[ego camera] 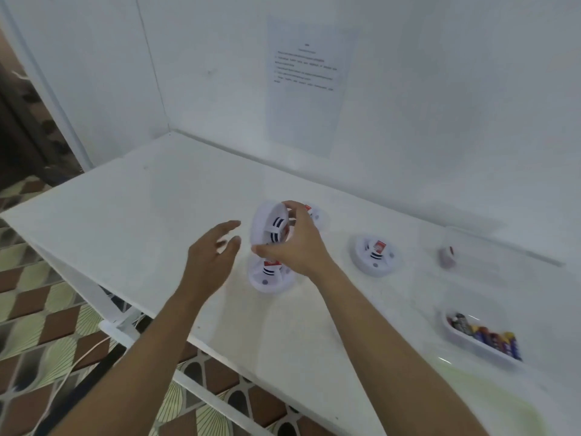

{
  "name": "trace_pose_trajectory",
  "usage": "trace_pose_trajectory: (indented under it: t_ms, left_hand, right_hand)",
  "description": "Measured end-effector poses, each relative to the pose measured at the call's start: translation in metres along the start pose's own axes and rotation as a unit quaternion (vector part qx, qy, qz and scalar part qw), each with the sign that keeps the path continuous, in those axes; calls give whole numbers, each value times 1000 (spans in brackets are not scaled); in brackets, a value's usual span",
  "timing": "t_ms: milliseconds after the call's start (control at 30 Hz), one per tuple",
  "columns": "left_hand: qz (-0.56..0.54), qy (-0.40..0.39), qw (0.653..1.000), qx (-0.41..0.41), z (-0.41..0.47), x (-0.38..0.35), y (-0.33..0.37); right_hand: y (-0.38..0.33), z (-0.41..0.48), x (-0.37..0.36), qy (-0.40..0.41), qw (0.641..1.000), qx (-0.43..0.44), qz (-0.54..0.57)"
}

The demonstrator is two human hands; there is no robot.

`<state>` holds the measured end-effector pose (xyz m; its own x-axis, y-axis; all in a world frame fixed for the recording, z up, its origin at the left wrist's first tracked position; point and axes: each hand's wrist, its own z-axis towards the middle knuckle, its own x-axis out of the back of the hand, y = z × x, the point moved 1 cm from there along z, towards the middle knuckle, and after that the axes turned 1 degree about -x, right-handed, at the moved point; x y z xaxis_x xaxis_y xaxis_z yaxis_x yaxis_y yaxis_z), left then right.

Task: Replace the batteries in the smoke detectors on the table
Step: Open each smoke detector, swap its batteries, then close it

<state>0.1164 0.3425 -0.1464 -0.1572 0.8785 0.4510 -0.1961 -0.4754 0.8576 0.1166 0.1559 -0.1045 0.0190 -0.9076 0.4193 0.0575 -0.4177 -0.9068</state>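
My right hand point(295, 245) grips a white round smoke detector point(267, 226) by its rim and holds it tilted on edge above the table, open underside facing left. Just to its left, my left hand point(212, 254) hovers with fingers spread, holding nothing. Below the lifted one a second detector point(267, 276) lies on the table with its battery side up. A third detector point(375, 254) sits to the right. A fourth detector point(317, 215) is partly hidden behind my right hand.
A white oval tray point(481, 346) holding several batteries stands near the right front edge of the white table point(157, 221). A small clear cup point(451, 250) stands at the back right. A printed sheet point(303, 86) hangs on the wall. The table's left edge drops to a tiled floor.
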Motion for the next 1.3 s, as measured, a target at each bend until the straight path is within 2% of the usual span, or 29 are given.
trace_pose_trajectory:
  t_ms: [67, 133, 200, 300, 433, 533, 733, 833, 933, 1300]
  left_hand:
    - [-158, -44, 984, 67, -18, -19, 25]
    - [-292, -83, 941, 152, -38, -37, 48]
    - [-337, -132, 910, 201, -59, -54, 69]
    - [-295, -191, 922, 162, -90, -79, 93]
    - [-217, -209, 949, 97, -126, -105, 115]
    - [-175, -253, 950, 61, -144, -118, 128]
    - [-62, -318, 944, -65, -161, -135, 148]
    - [10, -295, 947, -127, -166, -142, 155]
    - [34, -268, 949, -165, -172, -148, 161]
    - [65, -208, 950, -223, -178, -160, 156]
  right_hand:
    - [8, -28, 19, 9, 999, -1, 31]
    - [21, -56, 38, 18, 998, -11, 64]
    - [37, -82, 55, 18, 996, -18, 90]
    - [57, -116, 82, 11, 995, -25, 97]
    - [73, -156, 121, -31, 994, -31, 100]
    - [77, -182, 150, -64, 995, -18, 74]
    - [86, -213, 193, -86, 996, -8, 6]
    - [89, -225, 205, -98, 995, -12, 2]
    - [93, -233, 214, -104, 995, -12, -4]
    - [96, -232, 213, -130, 990, 5, -47]
